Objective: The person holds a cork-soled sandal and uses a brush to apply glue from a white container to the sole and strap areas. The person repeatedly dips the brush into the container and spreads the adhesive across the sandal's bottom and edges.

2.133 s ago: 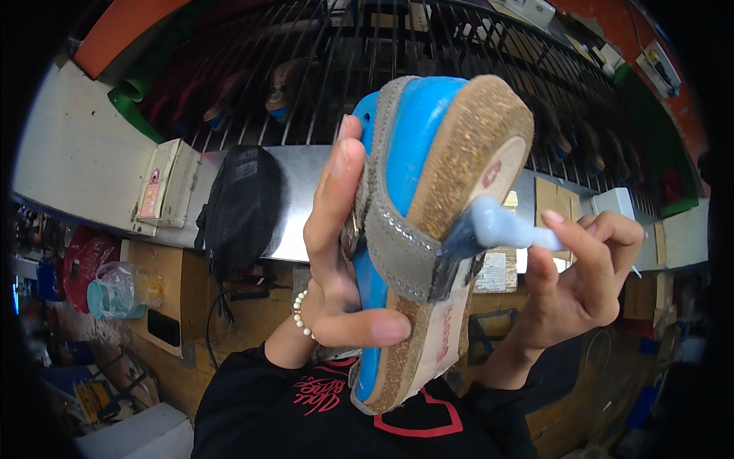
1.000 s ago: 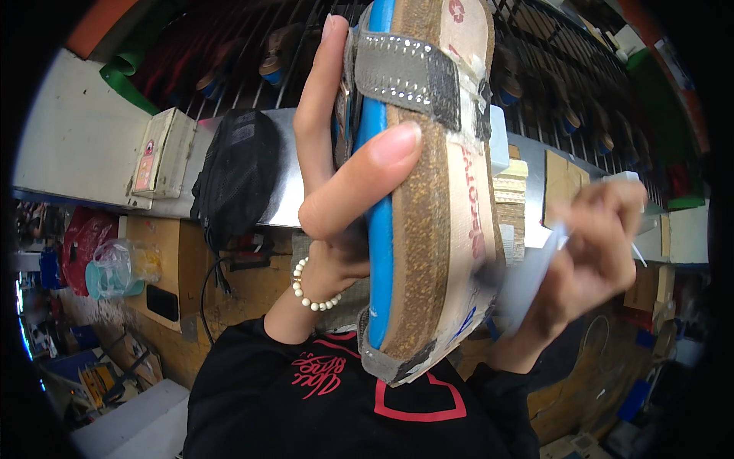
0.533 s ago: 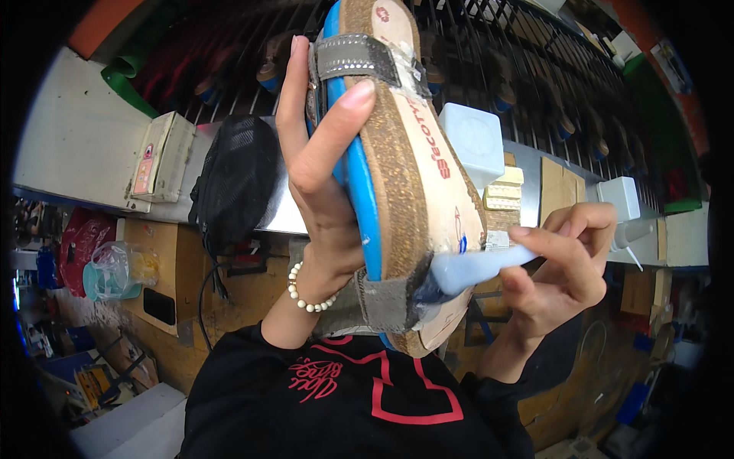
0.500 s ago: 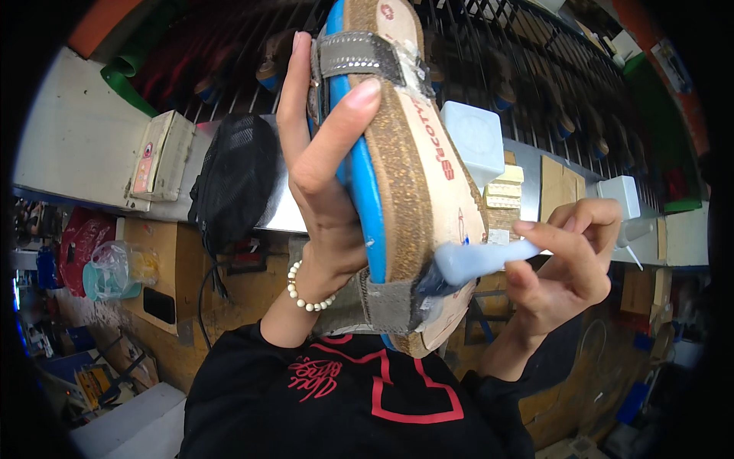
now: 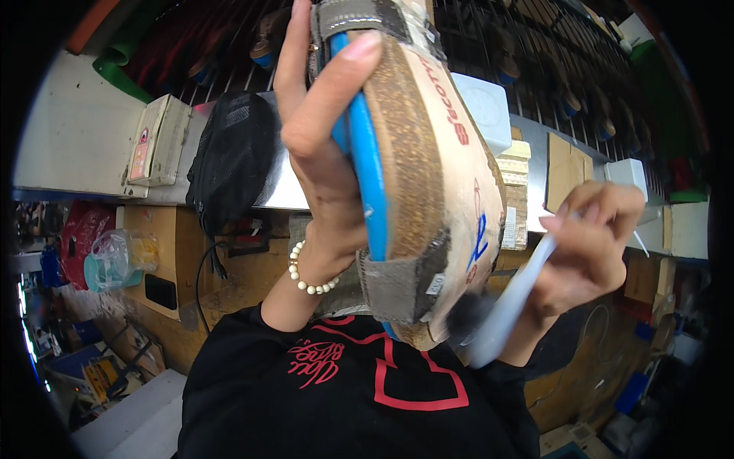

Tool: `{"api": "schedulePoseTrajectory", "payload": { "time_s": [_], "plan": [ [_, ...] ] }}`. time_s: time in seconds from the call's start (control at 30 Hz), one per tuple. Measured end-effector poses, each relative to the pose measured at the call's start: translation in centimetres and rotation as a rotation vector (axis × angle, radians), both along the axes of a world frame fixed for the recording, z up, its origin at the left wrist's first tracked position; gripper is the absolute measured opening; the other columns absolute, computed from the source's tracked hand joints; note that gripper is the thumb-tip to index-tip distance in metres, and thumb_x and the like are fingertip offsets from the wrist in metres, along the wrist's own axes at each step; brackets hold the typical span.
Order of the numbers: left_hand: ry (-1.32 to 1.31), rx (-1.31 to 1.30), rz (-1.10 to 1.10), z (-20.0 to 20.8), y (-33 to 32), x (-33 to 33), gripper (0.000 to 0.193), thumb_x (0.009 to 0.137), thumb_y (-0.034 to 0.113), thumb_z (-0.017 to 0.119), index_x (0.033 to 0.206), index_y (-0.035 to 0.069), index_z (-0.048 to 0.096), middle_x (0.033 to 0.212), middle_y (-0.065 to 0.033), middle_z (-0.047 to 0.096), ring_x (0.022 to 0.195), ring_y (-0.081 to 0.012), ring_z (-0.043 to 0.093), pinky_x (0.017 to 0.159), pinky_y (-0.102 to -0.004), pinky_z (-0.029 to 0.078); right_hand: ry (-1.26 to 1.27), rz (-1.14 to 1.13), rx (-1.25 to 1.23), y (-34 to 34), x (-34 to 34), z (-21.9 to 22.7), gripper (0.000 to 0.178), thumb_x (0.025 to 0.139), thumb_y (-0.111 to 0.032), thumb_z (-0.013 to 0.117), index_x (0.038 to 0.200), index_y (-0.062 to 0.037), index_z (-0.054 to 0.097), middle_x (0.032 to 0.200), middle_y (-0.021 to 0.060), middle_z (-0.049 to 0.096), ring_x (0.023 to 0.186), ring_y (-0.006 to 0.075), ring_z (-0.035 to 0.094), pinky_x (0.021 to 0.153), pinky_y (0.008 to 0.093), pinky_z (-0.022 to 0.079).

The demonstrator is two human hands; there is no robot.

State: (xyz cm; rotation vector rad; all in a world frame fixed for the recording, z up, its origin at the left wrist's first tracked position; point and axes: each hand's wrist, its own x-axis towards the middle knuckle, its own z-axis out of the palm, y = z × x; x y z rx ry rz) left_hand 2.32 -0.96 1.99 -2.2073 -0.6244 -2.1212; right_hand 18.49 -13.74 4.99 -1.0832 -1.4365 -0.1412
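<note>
My left hand [image 5: 325, 161] grips a sandal [image 5: 413, 145] held up before my chest, its thumb on the edge near the upper strap. The sandal has a blue layer, a cork-brown side and a pale face with red print and a blue pen mark. Two grey straps cross its edge, and their ends are folded onto the pale face. In my right hand [image 5: 589, 256] is a brush [image 5: 508, 314] with a whitish handle and dark bristles. Motion blurs the brush. Its bristles are beside the sandal's lower end; I cannot tell whether they touch.
Behind the sandal stands a dark barred rack [image 5: 535, 46] holding several sandals. On the metal bench are a black mesh bag [image 5: 233, 153], a worn small box [image 5: 160, 141], a white container [image 5: 482, 111] and a cardboard piece [image 5: 567, 170]. A phone [image 5: 160, 297] lies at left.
The brush has swung down and right from the lower strap end, its handle now steeper. The sandal has shifted slightly and turned, showing more of its pale face and the blue mark.
</note>
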Motion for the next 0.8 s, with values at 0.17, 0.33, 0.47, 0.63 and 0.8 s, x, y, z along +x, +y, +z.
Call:
{"api": "schedulePoseTrajectory", "payload": {
  "time_s": [0.17, 0.33, 0.47, 0.63, 0.8],
  "plan": [
    [-0.018, 0.037, 0.093, -0.5, 1.6, -1.0, 0.079, 0.075, 0.025, 0.083, 0.134, 0.003, 0.034, 0.141, -0.0166, 0.041, 0.136, -0.0438, 0.037, 0.113, -0.0498, 0.032, -0.02, -0.029, -0.065, -0.3, -0.2, -0.9, 0.047, 0.049, -0.037, 0.095, 0.085, -0.011, 0.079, 0.09, 0.0, 0.036, 0.068, 0.0098, 0.041, 0.054, 0.0206, 0.031],
    [0.058, 0.262, 0.173, -0.1, 3.8, -2.1, 0.086, 0.074, 0.032, 0.083, 0.136, 0.004, 0.03, 0.14, -0.013, 0.042, 0.138, -0.0467, 0.031, 0.114, -0.0539, 0.027, -0.028, -0.093, -0.091, -1.4, -1.2, -0.5, 0.047, 0.048, -0.037, 0.095, 0.085, -0.0133, 0.079, 0.091, 0.0007, 0.038, 0.068, 0.0093, 0.04, 0.054, 0.0199, 0.029],
    [0.083, 0.136, 0.184, -1.5, 3.1, -2.7, 0.087, 0.076, 0.038, 0.081, 0.137, 0.005, 0.03, 0.141, -0.0136, 0.041, 0.139, -0.0467, 0.029, 0.114, -0.054, 0.025, -0.056, -0.137, -0.031, -1.3, -1.6, -0.3, 0.047, 0.048, -0.036, 0.095, 0.087, -0.0143, 0.08, 0.089, -0.0003, 0.036, 0.068, 0.0094, 0.039, 0.053, 0.0187, 0.028],
    [0.045, -0.036, 0.168, -2.7, 2.5, -3.4, 0.084, 0.079, 0.044, 0.076, 0.138, 0.004, 0.031, 0.144, -0.0138, 0.038, 0.142, -0.043, 0.027, 0.115, -0.0524, 0.023, 0.008, -0.084, -0.002, -1.5, -2.1, -0.7, 0.048, 0.05, -0.04, 0.094, 0.089, -0.0149, 0.079, 0.089, -0.0008, 0.035, 0.068, 0.0093, 0.039, 0.052, 0.0179, 0.029],
    [0.072, -0.078, 0.1, -2.5, 2.4, -4.1, 0.085, 0.08, 0.043, 0.075, 0.14, 0.004, 0.03, 0.145, -0.0134, 0.037, 0.144, -0.0396, 0.025, 0.117, -0.0501, 0.022, -0.054, -0.005, -0.036, -1.9, -2.2, -1.3, 0.046, 0.051, -0.038, 0.094, 0.086, -0.0133, 0.079, 0.091, -0.0005, 0.036, 0.068, 0.0083, 0.042, 0.053, 0.0208, 0.033]
  ]
}}
